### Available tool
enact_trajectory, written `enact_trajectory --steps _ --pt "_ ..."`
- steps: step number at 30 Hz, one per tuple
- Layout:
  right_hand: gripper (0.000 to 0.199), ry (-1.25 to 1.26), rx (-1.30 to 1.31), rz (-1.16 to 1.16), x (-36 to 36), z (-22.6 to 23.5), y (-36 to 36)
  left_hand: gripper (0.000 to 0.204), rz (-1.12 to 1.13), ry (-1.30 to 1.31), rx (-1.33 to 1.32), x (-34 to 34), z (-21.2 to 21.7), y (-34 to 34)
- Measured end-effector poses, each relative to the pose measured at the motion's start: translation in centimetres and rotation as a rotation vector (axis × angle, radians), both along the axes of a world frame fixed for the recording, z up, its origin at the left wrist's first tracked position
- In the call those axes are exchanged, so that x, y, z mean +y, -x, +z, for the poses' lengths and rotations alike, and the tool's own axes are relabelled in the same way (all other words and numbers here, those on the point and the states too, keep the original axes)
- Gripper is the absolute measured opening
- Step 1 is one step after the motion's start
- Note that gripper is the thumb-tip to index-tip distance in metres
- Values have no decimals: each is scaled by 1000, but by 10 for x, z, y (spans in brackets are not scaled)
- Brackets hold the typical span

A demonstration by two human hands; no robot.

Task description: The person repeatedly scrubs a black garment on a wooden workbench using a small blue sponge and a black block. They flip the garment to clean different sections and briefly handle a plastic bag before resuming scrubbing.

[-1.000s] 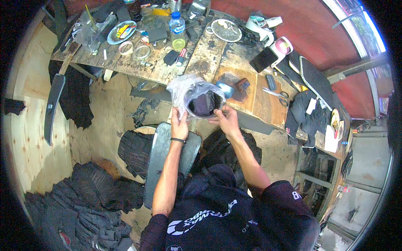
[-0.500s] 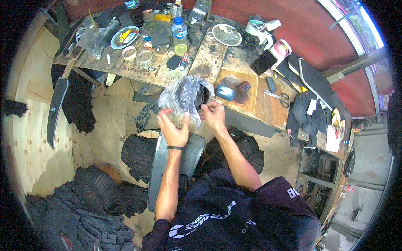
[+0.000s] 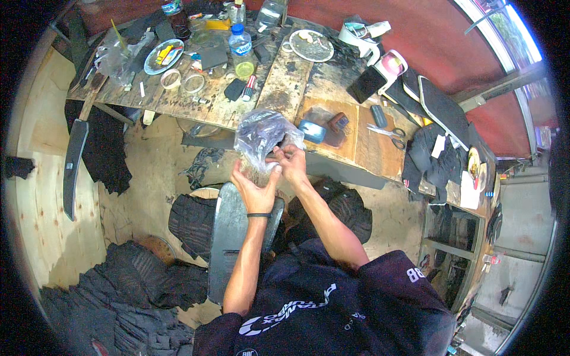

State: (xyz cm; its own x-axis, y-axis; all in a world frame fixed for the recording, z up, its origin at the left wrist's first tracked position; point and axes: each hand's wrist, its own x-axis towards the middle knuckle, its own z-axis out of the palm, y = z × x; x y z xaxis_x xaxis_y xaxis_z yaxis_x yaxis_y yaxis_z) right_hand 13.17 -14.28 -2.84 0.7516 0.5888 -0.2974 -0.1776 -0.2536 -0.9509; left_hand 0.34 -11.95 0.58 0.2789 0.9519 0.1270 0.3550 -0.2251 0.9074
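Observation:
A clear, crinkled plastic bag [image 3: 258,132] is held up in front of me, just off the bench's near edge. Brownish, fibrous-looking stuff [image 3: 254,172] shows in its lower part. My left hand [image 3: 256,188], with a dark band on the wrist, cups the bag from below, thumb and fingers closed around it. Bent and close together, the fingers of my right hand [image 3: 291,165] are at the bag's dark opening on its right side. Their tips are partly hidden by the plastic. Under my left forearm lies a long dark board [image 3: 230,237].
The wooden bench [image 3: 217,110] carries a bottle [image 3: 241,53], two tape rings, plates, a phone [image 3: 367,87] on a stand, scissors [image 3: 389,135] and a blue-grey rounded object [image 3: 312,132]. Dark cloth pieces [image 3: 119,296] are heaped at lower left. A long dark strip [image 3: 75,169] hangs at left.
My right hand has moved left, its fingertips now further into the bag's opening. The bag has turned and its mouth looks narrower. My left hand has shifted slightly right with it.

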Motion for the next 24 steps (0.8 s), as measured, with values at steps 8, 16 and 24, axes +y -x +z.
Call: enact_trajectory --steps 8,16,24 --pt "30 348 -604 57 -56 66 -55 55 23 385 84 12 9 5" --pt "60 587 -1036 326 -45 50 -136 55 16 448 -170 3 -10 -26" --pt "45 507 -1209 -81 -44 42 -191 19 -14 469 -396 7 4 6"
